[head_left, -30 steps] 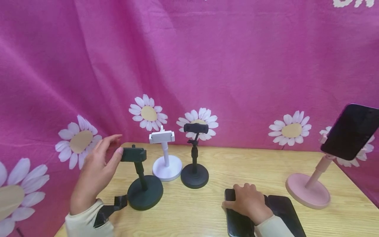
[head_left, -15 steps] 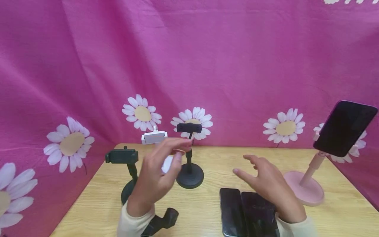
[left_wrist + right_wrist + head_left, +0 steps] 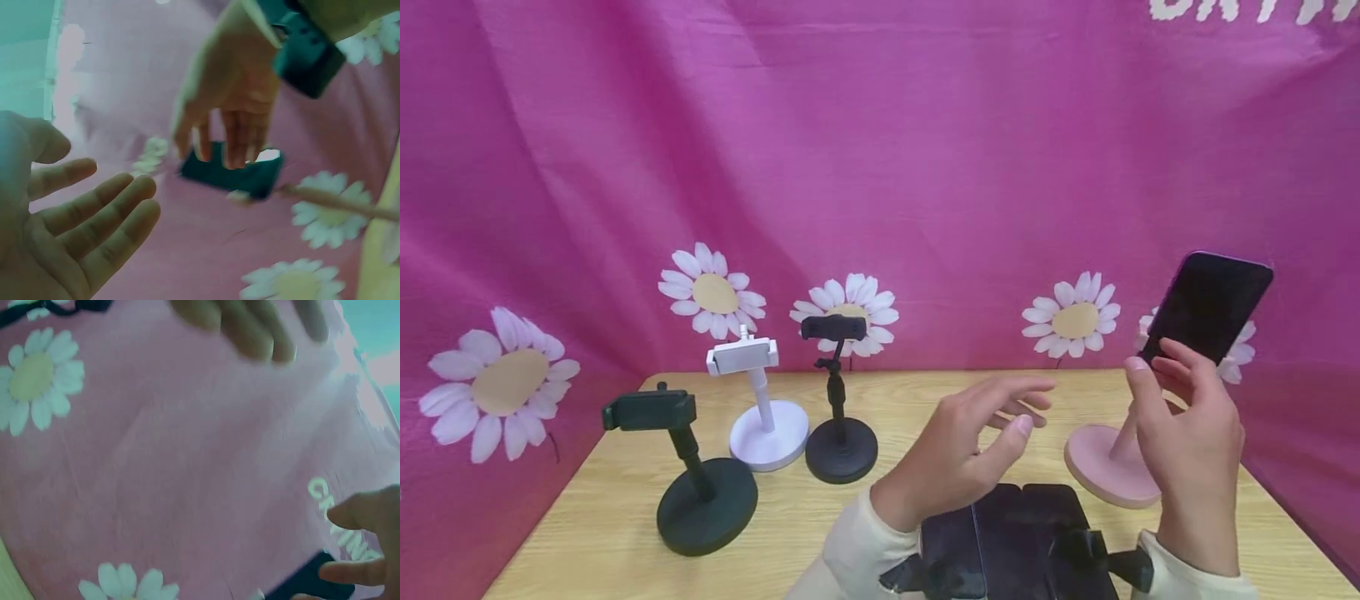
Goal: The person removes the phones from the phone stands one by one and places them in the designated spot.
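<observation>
A dark phone [image 3: 1213, 300] is tilted in the holder of a pink phone stand [image 3: 1093, 467] at the right of the table. Overlapping its lower edge in the head view is my right hand [image 3: 1195, 442], thumb and fingers spread. In the left wrist view, that hand's fingers hang in front of the phone [image 3: 215, 175], which shows behind them. My left hand [image 3: 962, 450] is in the air left of the pink stand, fingers loosely extended and holding nothing. Below both hands, dark phones [image 3: 1003, 508] lie side by side on the wooden table, partly hidden by the wrist cameras.
Toward the left stand a dark green phone stand [image 3: 707, 508], a white phone stand [image 3: 767, 433] and a black phone stand [image 3: 841, 450], their clamps without phones. A magenta cloth [image 3: 880, 167] with daisies hangs behind the table [image 3: 625, 500].
My left hand has moved right from the green stand. The right hand has lifted off the phones on the table and risen to the phone on the pink stand. The head view has turned right.
</observation>
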Demonstrator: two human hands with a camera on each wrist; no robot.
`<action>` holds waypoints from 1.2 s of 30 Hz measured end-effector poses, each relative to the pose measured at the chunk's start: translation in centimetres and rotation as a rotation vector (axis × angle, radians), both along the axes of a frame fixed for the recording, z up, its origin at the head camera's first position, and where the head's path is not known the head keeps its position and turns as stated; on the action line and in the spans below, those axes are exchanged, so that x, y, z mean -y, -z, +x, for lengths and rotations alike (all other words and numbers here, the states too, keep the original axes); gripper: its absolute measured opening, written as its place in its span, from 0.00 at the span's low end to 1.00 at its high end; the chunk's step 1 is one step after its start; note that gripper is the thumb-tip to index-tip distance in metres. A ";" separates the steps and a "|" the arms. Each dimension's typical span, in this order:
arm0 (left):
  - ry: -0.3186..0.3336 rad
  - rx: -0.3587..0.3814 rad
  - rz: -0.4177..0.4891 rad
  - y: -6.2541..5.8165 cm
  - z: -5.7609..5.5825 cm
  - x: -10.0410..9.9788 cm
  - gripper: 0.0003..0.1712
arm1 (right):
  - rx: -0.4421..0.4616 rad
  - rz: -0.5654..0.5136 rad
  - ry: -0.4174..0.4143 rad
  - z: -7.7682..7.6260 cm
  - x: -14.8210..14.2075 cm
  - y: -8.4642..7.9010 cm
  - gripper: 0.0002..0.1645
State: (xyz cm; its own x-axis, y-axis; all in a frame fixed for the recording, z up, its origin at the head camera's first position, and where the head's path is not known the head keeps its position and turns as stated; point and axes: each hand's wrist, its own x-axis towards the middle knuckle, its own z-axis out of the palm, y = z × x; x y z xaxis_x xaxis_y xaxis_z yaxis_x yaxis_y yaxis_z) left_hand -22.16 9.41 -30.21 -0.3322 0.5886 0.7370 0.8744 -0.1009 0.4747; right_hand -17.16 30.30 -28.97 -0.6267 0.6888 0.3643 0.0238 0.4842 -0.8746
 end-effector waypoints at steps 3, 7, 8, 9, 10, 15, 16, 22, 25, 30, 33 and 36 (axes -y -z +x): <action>0.013 0.078 -0.063 0.1 -0.9 -2.6 0.21 | -0.034 -0.087 0.066 0.1 -1.3 0.2 0.31; -0.001 0.234 -0.141 0.0 -2.1 -6.0 0.23 | -0.071 -0.176 0.130 0.3 -3.0 0.5 0.31; -0.010 0.275 -0.153 0.0 -2.4 -6.8 0.23 | -0.069 -0.195 0.138 0.3 -3.3 0.5 0.30; -0.020 0.319 -0.162 0.0 -2.7 -7.5 0.24 | -0.067 -0.218 0.137 0.4 -3.6 0.6 0.30; -0.029 0.363 -0.170 0.0 -2.9 -8.1 0.24 | -0.067 -0.234 0.139 0.3 -3.8 0.6 0.30; -0.054 0.561 -0.201 -0.7 -4.0 -11.2 0.28 | -0.018 -0.305 0.077 0.3 -5.1 1.1 0.30; -0.062 0.588 -0.207 -0.8 -4.2 -11.8 0.28 | -0.009 -0.327 0.056 0.2 -5.4 1.1 0.31; -0.076 0.682 -0.216 -1.6 -5.4 -15.0 0.30 | -0.058 -0.496 -0.089 -0.3 -6.6 1.6 0.31; -0.030 0.769 -0.209 -1.4 -5.7 -15.8 0.30 | -0.082 -0.511 -0.145 -0.6 -6.9 2.0 0.32; 0.066 0.913 -0.168 -1.1 -5.9 -16.8 0.28 | -0.161 -0.510 -0.223 -0.9 -7.2 2.2 0.33; 0.106 0.955 -0.117 -1.1 -5.9 -16.8 0.27 | -0.273 -0.556 -0.257 -1.0 -7.2 2.2 0.33; 0.157 1.001 -0.041 -1.2 -5.9 -16.5 0.26 | -0.385 -0.628 -0.296 -0.9 -7.0 2.2 0.32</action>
